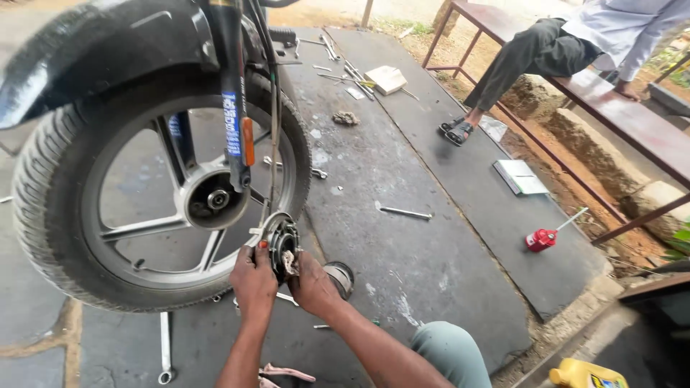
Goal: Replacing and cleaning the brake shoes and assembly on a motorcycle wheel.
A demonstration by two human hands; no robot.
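Brake plate (280, 241), a round drum-brake assembly with its shoes showing, sits just off the wheel (154, 190), low at the right of the rim and still tied to the cable (274, 136) that runs down from above. And there are both hands on it! The left hand (253, 280) cups the near edge from below, fingers curled shut on the plate to carry its weight, since nothing else supports it but the cable. The right hand (310, 282) closes in from the other side, fingertips pinching at the face of the plate where a pale scrap shows; whether that scrap is cloth or a part, the view does not tell.

The wheel hangs clear of the dark mat (402, 215), fork leg (231, 93) down its middle, hub (212, 200) open and bare. Tools are strewn within reach: 1 long spanner (164, 345) by the tyre, 1 bar (405, 212) on the mat, more at the far end. A red oil can (540, 239) lies right of the mat, a yellow bottle (586, 375) at the bottom corner. Off to the right, another person (575, 43) sits on a bench (632, 118), feet on the mat.
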